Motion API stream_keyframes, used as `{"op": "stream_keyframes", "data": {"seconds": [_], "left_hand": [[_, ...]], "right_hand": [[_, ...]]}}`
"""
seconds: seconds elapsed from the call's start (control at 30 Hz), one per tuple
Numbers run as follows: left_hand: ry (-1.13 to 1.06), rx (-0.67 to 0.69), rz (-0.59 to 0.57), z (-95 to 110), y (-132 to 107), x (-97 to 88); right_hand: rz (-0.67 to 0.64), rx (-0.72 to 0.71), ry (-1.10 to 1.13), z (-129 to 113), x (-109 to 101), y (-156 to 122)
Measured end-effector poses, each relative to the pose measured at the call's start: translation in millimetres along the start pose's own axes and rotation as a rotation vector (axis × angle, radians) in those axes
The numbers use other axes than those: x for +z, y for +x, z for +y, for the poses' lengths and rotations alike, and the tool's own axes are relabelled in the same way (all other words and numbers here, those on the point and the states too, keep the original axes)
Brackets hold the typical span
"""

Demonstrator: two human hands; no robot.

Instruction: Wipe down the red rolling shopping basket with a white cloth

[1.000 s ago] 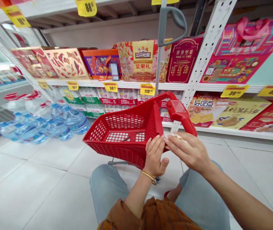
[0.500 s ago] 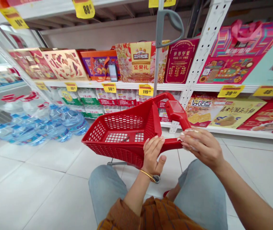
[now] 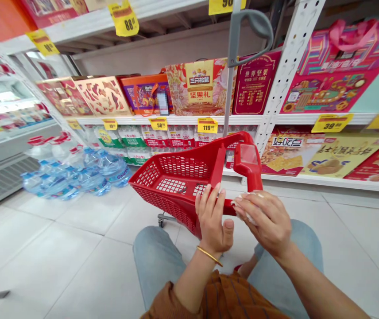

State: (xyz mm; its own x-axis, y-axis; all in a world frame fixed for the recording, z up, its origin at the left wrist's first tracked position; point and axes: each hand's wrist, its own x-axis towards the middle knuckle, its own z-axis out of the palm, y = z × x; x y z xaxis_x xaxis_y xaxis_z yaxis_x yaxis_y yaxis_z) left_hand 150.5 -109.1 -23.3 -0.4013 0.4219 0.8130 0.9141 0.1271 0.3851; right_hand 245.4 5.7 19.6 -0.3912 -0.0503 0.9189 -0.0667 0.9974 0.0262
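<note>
Right hand (image 3: 264,223): fingers curled closed on a crumpled white item (image 3: 244,206), mostly hidden, its long axis unclear, held just beside the handle of a red shopping trolley (image 3: 247,166). Left hand (image 3: 212,219), with gold bangle (image 3: 209,256): open, fingers upright, holding nothing, nearer the trolley's mesh basket (image 3: 172,186), touching the handle's lower bar.

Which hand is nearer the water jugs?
Left. The left hand is to the right of the water jugs on the floor; the right hand is farther right, beyond the left hand.
</note>
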Motion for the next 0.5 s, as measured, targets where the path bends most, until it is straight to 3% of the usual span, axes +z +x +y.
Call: {"op": "stream_keyframes", "data": {"seconds": [0.13, 0.3, 0.5], "left_hand": [[-0.013, 0.014, 0.024, 8.2, -6.8, 5.4], [-0.020, 0.156, 0.007, -6.3, -7.4, 6.6], [-0.058, 0.129, 0.048, -5.1, 2.2, 9.3]], "right_hand": [[0.030, -0.049, 0.082, -0.9, 4.7, -3.3], [0.082, -0.087, 0.153, 11.2, 8.8, -4.5], [0.085, -0.070, 0.215, 22.0, 7.8, 2.5]]}}
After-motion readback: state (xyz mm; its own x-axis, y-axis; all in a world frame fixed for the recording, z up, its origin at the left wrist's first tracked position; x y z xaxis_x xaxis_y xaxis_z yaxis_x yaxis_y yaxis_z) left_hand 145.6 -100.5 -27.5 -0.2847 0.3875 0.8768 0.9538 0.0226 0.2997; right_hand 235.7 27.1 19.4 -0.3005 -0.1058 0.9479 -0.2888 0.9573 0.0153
